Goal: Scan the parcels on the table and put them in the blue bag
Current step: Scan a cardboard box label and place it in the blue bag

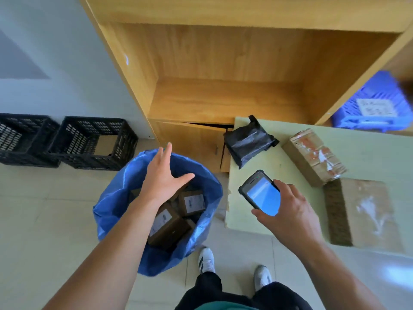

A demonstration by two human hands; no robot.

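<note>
The blue bag (116, 204) stands open on the floor left of the table, with several brown cardboard parcels (166, 222) inside. My left hand (163, 177) hovers over the bag's mouth, fingers spread and holding nothing. My right hand (288, 211) grips a handheld scanner (260, 193) with a lit blue screen, above the table's near left corner. On the pale green table (257, 157) lie a black plastic-wrapped parcel (249, 142), a taped brown box (314, 156) and a flat brown parcel (364, 213).
Two black plastic crates (91, 142) sit on the floor against the wall at the left. A wooden shelf unit (223, 90) stands behind the bag and table. A blue basket (373, 104) rests at the far right. My white shoes (206, 260) are just below the bag.
</note>
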